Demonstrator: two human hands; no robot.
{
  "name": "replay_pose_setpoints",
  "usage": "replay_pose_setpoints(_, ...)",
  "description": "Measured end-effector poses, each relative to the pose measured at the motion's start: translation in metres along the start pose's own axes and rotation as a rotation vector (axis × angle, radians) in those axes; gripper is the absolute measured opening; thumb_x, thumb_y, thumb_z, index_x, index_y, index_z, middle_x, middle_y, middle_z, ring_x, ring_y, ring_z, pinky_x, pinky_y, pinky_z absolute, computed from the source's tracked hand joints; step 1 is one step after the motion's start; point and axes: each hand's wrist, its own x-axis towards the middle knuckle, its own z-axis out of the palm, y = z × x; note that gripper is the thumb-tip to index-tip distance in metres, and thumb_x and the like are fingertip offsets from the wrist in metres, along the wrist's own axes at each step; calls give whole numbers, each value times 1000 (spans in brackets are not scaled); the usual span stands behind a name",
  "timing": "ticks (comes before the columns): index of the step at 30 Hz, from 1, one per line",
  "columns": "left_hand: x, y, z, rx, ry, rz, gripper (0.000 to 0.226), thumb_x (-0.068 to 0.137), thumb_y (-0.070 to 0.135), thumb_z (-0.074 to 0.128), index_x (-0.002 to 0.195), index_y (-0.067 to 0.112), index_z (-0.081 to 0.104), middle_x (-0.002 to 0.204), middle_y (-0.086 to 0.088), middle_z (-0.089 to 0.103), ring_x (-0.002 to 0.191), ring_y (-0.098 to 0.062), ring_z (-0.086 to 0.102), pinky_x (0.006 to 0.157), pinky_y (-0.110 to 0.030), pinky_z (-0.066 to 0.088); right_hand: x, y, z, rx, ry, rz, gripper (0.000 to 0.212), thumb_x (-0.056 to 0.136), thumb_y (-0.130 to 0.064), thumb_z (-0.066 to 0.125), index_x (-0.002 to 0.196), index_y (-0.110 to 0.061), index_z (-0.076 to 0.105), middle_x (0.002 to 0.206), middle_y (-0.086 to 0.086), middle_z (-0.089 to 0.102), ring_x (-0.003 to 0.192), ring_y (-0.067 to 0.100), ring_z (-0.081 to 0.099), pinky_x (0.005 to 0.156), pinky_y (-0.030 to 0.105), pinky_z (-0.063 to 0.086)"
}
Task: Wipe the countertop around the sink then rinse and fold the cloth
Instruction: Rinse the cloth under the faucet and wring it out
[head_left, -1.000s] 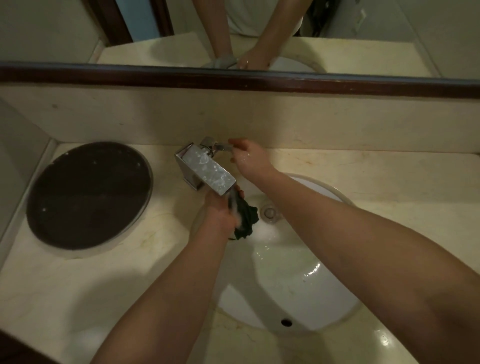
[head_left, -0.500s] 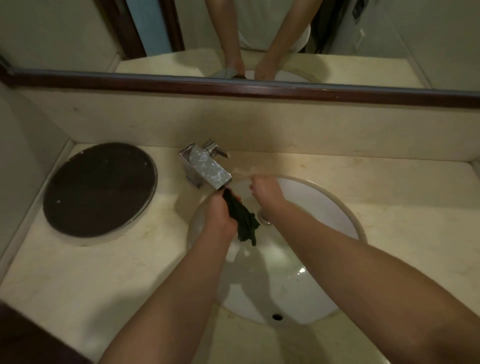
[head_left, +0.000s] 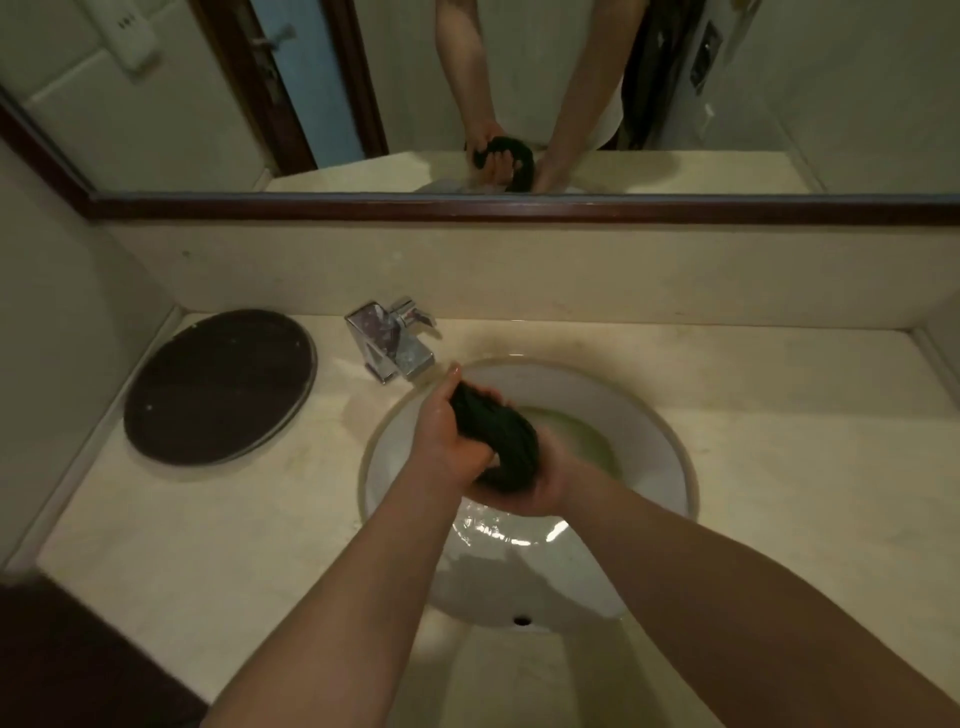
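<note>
A dark green cloth (head_left: 498, 439) is bunched into a wad above the white oval sink (head_left: 644, 415). My left hand (head_left: 447, 441) grips the cloth's upper left end. My right hand (head_left: 540, 480) cups its lower right end from below, fingers wrapped around it. Both hands hold it over the basin, just in front of the chrome square faucet (head_left: 389, 343). Water lies in the basin under the hands. The beige stone countertop (head_left: 218, 530) surrounds the sink.
A round dark tray (head_left: 218, 387) lies on the countertop at the left. A mirror with a dark wooden frame (head_left: 519, 208) runs along the back wall above a beige backsplash. A dark edge shows at the bottom left corner.
My right hand left the faucet handle, came down over the basin and took hold of the cloth. The cloth, hanging from my left hand before, is now bunched between both hands.
</note>
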Motion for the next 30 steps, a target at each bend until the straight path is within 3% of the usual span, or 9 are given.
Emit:
replay_pose_setpoints(3,-3,-3,7,88,-67,13,26,85,27,68,67,12,56,67,-8,59,72,-25,63,86,-40,51,-16,-16,-1,-20,-225,27,62,88,-39,62,144,-21,42,144,14,40,138,28,36,116,45,24)
replay_pose_setpoints(6,-1,-3,6,375,-76,77,21,87,28,66,93,9,60,92,-12,66,83,-24,70,78,-37,56,-30,-27,-10,-146,-320,107,79,83,-66,55,142,-13,45,145,23,42,131,42,43,108,54,37)
replay_pose_setpoints(9,-4,-1,6,430,-100,92,24,89,26,61,106,9,61,108,-12,70,95,-25,72,77,-39,56,-54,-35,-5,-405,-366,162,76,77,-64,59,131,-10,54,128,26,58,109,37,63,82,35,57)
replay_pose_setpoints(12,-13,-6,15,423,-119,29,18,93,26,56,85,11,62,88,-7,70,82,-22,71,76,-36,54,-64,-40,1,-536,-373,262,56,70,-38,81,114,-7,63,100,12,69,67,8,62,45,11,43)
replay_pose_setpoints(16,-14,-12,23,335,-33,7,40,93,30,58,58,18,44,49,4,43,41,-10,44,51,-23,47,-71,-40,16,-938,-151,262,19,82,-25,70,77,-16,54,59,-5,48,43,4,36,36,15,20)
replay_pose_setpoints(20,-5,-16,24,360,115,88,41,98,17,48,59,19,35,38,6,32,29,-8,29,34,-13,31,-73,-27,29,-1255,145,114,26,83,-24,56,63,-21,40,54,-3,38,41,10,26,45,22,17)
replay_pose_setpoints(24,2,-22,22,365,240,122,38,96,8,45,61,17,34,35,6,31,26,-8,25,32,-11,23,-70,-12,37,-1721,298,-104,20,89,-33,49,84,-15,55,62,4,47,46,18,42,46,24,33)
replay_pose_setpoints(27,7,-25,19,367,349,116,35,91,8,45,59,17,34,36,6,30,28,-12,24,36,-10,23,-65,-3,43,-2359,518,-173,25,94,-19,48,111,-6,60,95,8,60,85,27,60,71,34,45)
replay_pose_setpoints(30,6,-27,15,393,441,103,33,87,11,47,56,16,35,36,4,32,39,-17,27,44,-17,25,-63,1,43,-2457,661,-229,21,89,-14,51,106,-11,64,101,4,64,87,25,62,73,35,50)
